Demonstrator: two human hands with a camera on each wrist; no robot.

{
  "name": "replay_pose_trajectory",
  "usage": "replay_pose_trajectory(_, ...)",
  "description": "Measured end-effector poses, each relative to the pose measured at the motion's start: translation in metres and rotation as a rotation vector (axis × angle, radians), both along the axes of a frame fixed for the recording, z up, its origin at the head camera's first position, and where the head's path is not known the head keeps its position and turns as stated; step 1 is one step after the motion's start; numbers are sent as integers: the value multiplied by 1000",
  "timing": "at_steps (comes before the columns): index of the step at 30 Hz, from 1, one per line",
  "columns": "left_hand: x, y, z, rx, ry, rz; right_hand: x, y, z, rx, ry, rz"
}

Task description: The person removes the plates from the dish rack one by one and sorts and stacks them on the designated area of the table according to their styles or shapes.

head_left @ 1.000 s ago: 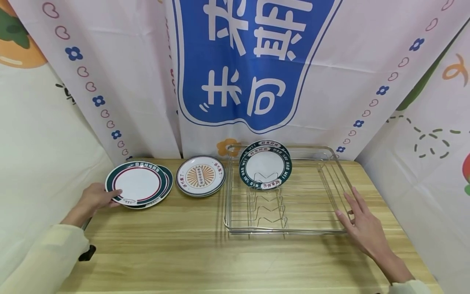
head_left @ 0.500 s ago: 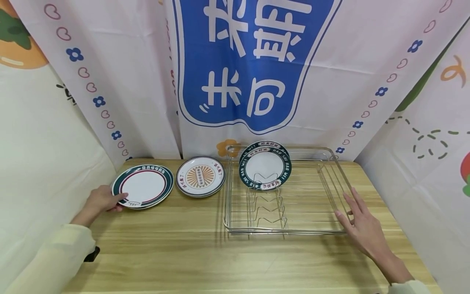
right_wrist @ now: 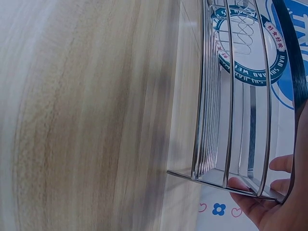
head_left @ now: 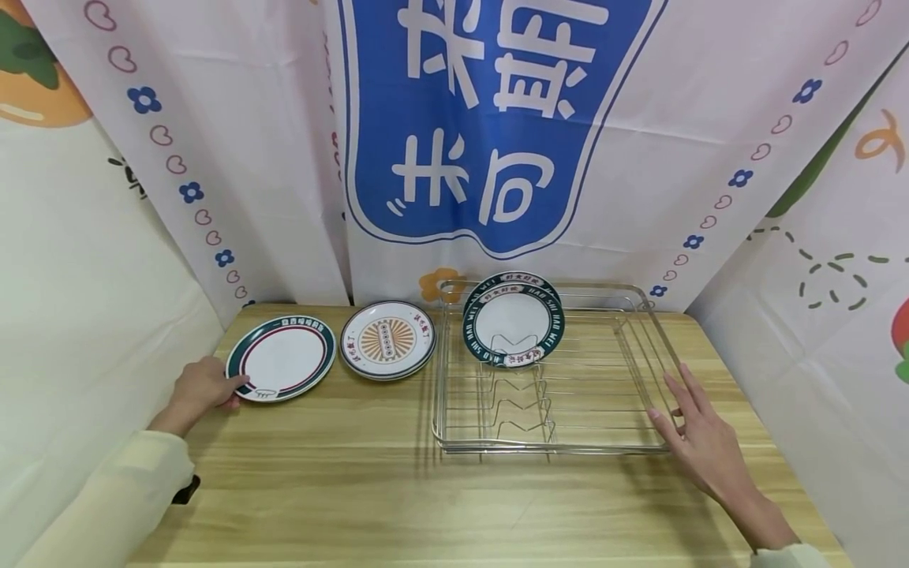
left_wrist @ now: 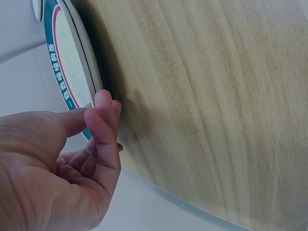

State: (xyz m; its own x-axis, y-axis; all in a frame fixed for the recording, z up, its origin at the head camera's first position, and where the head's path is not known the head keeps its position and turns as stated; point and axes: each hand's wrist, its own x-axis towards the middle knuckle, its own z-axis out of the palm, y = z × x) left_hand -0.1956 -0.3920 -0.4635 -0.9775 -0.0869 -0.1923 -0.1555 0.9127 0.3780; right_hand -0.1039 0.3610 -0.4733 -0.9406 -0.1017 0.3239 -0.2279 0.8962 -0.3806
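My left hand (head_left: 202,390) pinches the lower-left rim of a green-edged white plate (head_left: 287,359), thumb on top and fingers below. In the left wrist view, two stacked rims show beside the fingertips, so a second plate lies with it. On the right, my right hand (head_left: 710,442) holds the right side of a wire dish rack (head_left: 568,450); its fingertips reach over the rim, as the right wrist view shows. Upright at the back left of the rack stand two green-rimmed plates, the front one (head_left: 514,319) partly covering the other.
Between the left plates and the rack lies a short stack of smaller plates, the top one (head_left: 387,339) with an orange sunburst. Zigzag wire slots (head_left: 517,406) run forward inside the rack. A printed cloth (head_left: 284,158) hangs behind the wooden table (head_left: 341,505).
My left hand has moved slightly right with the green-edged plate, which now lies over the plate beneath instead of offset from it. My right hand stays on the rack.
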Motion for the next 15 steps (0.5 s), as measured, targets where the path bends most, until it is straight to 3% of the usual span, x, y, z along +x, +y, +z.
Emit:
replay_pose_trajectory(5,-1,2,1,-20,9,4,0,0,0,0,0,-2)
replay_pose_trajectory(10,-2,2,0,-8,-25,32,1,1,0,-2,-3,0)
replay_pose_trajectory(15,-3,-5,3,-55,-49,66,0,1,-2,-6,0,2)
